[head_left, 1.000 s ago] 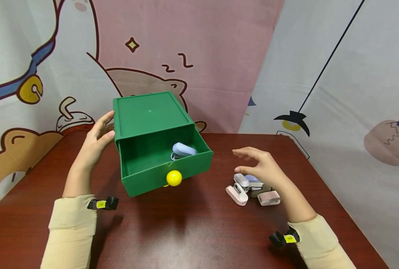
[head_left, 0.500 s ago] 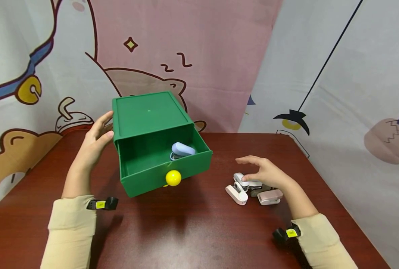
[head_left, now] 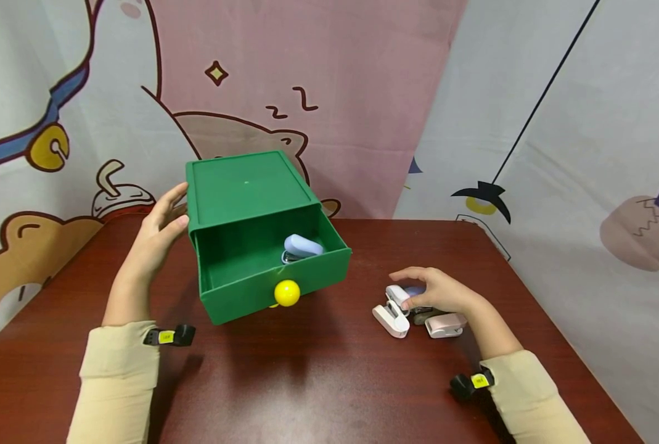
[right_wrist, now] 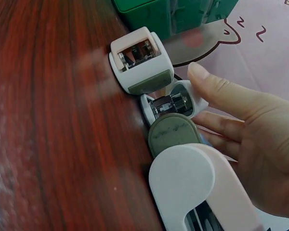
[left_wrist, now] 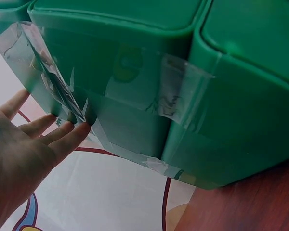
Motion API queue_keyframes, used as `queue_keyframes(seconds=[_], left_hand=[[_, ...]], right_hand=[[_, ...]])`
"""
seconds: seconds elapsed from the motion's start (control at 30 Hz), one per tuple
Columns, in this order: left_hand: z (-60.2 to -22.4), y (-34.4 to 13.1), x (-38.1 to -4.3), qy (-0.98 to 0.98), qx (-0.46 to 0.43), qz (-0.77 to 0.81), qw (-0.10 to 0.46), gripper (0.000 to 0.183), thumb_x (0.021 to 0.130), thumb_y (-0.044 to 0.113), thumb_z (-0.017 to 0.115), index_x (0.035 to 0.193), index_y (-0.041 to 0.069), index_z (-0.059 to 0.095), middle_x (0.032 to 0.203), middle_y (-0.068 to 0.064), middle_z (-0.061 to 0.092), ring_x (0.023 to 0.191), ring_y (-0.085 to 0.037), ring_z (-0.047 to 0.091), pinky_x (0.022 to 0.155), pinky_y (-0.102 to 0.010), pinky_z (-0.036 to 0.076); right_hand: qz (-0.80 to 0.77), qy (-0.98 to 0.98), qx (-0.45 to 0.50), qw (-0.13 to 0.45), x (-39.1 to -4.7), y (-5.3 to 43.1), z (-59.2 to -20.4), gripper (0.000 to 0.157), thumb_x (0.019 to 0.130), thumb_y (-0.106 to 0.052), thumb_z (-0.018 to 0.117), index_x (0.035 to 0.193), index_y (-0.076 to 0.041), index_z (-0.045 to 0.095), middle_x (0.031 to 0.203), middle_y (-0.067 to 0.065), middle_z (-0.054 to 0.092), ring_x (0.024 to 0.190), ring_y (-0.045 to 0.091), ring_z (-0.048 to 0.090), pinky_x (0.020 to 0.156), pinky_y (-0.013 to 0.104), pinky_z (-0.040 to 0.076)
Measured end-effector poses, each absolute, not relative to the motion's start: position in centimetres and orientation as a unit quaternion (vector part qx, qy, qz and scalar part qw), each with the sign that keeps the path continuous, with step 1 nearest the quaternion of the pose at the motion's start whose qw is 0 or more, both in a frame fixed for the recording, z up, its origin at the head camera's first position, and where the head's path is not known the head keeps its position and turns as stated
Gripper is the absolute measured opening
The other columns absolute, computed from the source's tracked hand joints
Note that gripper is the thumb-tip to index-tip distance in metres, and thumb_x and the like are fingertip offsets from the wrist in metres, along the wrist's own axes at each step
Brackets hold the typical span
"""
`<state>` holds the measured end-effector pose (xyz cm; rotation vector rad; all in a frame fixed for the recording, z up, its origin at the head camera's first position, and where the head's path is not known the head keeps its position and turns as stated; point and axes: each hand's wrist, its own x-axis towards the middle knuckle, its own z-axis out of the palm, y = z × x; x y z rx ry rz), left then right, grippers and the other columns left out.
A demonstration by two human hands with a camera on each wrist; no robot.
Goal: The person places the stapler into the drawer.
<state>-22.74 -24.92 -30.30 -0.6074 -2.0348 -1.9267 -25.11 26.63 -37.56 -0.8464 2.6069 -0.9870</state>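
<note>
A green drawer box point(head_left: 248, 188) stands tilted on the table, its drawer point(head_left: 235, 299) pulled out. One light blue mini stapler point(head_left: 303, 246) lies inside. My left hand point(head_left: 154, 237) has its fingertips on the box's left side; the left wrist view shows them nearly straight against the taped green wall point(left_wrist: 130, 86). Over a cluster of mini staplers, my right hand point(head_left: 440, 293) holds thumb and fingers apart around a partly hidden light blue stapler point(head_left: 415, 290). Around it lie a white stapler point(head_left: 397, 296), a pale pink-and-white one point(head_left: 391, 319), a pink one point(head_left: 444, 325) and a grey-green one point(right_wrist: 173, 132).
A yellow ball knob point(head_left: 287, 293) sticks out from the drawer front. The dark red-brown table point(head_left: 307, 382) ends at a printed cloth backdrop point(head_left: 357, 111) behind and on the right.
My right hand has moved down and slightly right onto the stapler cluster, its thumb now low beside the white stapler. My left hand and the drawer box stay in place.
</note>
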Motion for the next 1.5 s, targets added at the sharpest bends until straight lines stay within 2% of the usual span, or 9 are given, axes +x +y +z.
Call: queue_keyframes(seconds=[0.37,0.57,0.77,1.0,1.2,1.5], left_hand=[[-30.3,-25.0,-22.7,-0.7,-0.212,-0.668,0.135,0.059,0.095,0.014,0.052,0.15,0.009,0.032,0.152,-0.015,0.027,0.133,-0.026,0.031,0.09,-0.018,0.039],[-30.3,-25.0,-22.7,-0.704,-0.212,-0.664,0.133,0.058,0.095,0.014,0.052,0.15,0.01,0.032,0.152,-0.014,0.027,0.133,-0.025,0.031,0.091,-0.018,0.038],[-30.4,-25.0,-22.8,-0.707,-0.219,-0.659,0.134,0.058,0.096,0.013,0.051,0.15,0.011,0.031,0.152,-0.014,0.028,0.134,-0.026,0.031,0.091,-0.018,0.038],[-30.5,-25.1,-22.9,-0.703,-0.222,-0.662,0.135,0.058,0.095,0.013,0.051,0.15,0.01,0.032,0.151,-0.014,0.029,0.134,-0.027,0.031,0.091,-0.018,0.039],[-30.5,-25.1,-23.0,-0.705,-0.223,-0.659,0.137,0.058,0.095,0.013,0.051,0.15,0.01,0.032,0.152,-0.014,0.028,0.134,-0.027,0.031,0.091,-0.018,0.039],[-30.5,-25.1,-23.0,-0.706,-0.221,-0.659,0.134,0.058,0.096,0.014,0.051,0.15,0.01,0.031,0.152,-0.014,0.028,0.134,-0.028,0.03,0.091,-0.018,0.039]], right_hand=[[-0.33,0.894,-0.258,0.158,-25.2,26.8,-38.0,0.066,0.074,-0.035,0.082,0.132,-0.011,0.06,0.127,0.005,0.059,0.108,0.024,0.051,0.091,0.044,0.04],[-0.322,0.895,-0.269,0.148,-25.1,26.8,-38.1,0.064,0.075,-0.035,0.082,0.13,-0.01,0.061,0.126,0.006,0.059,0.108,0.024,0.051,0.091,0.043,0.041],[-0.339,0.896,-0.249,0.141,-25.1,26.6,-38.3,0.061,0.073,-0.035,0.083,0.127,-0.013,0.064,0.123,0.005,0.06,0.105,0.024,0.051,0.087,0.041,0.042],[-0.322,0.902,-0.276,0.081,-25.3,26.5,-37.9,0.063,0.072,-0.037,0.083,0.127,-0.011,0.064,0.124,0.004,0.061,0.115,0.025,0.052,0.094,0.048,0.042],[-0.318,0.899,-0.3,0.019,-25.0,26.4,-37.2,0.062,0.075,-0.035,0.082,0.126,-0.006,0.063,0.123,0.007,0.062,0.116,0.029,0.052,0.093,0.054,0.04],[-0.347,0.892,-0.289,-0.013,-24.4,26.0,-36.1,0.059,0.075,-0.034,0.083,0.126,-0.012,0.064,0.122,0.002,0.061,0.115,0.022,0.051,0.083,0.043,0.048]])
